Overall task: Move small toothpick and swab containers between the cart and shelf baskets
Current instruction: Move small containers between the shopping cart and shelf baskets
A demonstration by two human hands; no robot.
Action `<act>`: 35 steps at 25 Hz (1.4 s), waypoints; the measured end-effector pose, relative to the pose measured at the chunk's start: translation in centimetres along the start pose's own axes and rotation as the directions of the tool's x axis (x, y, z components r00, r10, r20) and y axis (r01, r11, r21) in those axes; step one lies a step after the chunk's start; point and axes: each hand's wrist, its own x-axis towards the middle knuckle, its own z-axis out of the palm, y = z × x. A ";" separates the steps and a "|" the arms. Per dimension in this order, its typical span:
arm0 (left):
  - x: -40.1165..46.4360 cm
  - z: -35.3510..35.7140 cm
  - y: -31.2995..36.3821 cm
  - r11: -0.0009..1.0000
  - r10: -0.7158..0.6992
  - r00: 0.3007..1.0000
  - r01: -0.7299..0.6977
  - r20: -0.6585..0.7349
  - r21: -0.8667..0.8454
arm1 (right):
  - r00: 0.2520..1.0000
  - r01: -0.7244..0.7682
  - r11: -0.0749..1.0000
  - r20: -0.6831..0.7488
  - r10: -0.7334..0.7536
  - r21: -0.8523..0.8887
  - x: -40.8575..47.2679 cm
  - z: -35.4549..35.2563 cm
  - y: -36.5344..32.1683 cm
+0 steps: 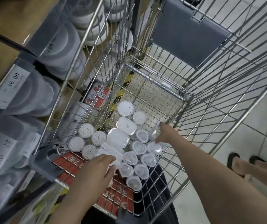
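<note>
Many small containers (pixel 134 157) are still lying low in the frame's centre, on the cart (pixel 165 88) floor. The right hand (pixel 165 133) is pinching one clear container (pixel 153 132); the left hand (pixel 95 172) is resting open-fingered on flat packs (pixel 111 152). Most are waiting to be moved.

Legible markings around the shopping cart.
A price tag (pixel 14 84) on the shelf edge at left reads "16.00"; the smaller print beneath the number is too blurred to read. A red-and-white package (pixel 97 96) seen through the cart's left wire wall carries large red Chinese characters that cannot be made out with certainty. The red panel (pixel 71 162) on the cart's near end, behind the wire, bears white Chinese characters, partly covered and not legible. Labels on the clear boxes (pixel 1 152) at lower left show dark print, unreadable.
</note>
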 end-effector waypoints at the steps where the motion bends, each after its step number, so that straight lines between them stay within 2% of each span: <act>1: 0.1 0.0 0.2 1.000 0.004 1.000 -0.004 -0.005 0.008 | 1.000 -0.006 1.000 -0.005 0.006 0.007 0.1 -0.1 0.0; 14: -0.2 0.8 -0.1 1.000 -0.019 1.000 0.018 0.015 0.020 | 0.990 0.007 0.989 -0.140 -0.027 -0.145 -0.3 0.7 -0.7; 23: 0.6 0.5 0.0 1.000 -0.002 1.000 0.002 0.014 0.017 | 0.991 -0.010 0.999 -0.131 0.003 -0.051 0.2 0.5 -0.3; 30: 1.4 0.7 1.1 0.999 0.026 0.999 -0.027 0.041 0.025 | 0.984 0.027 0.986 -0.169 -0.055 -0.164 0.0 1.1 -0.6; 35: 2.0 0.7 1.6 0.999 0.038 0.998 -0.038 0.057 -0.004 | 0.980 0.007 0.990 -0.197 -0.035 -0.138 -0.4 0.5 -0.8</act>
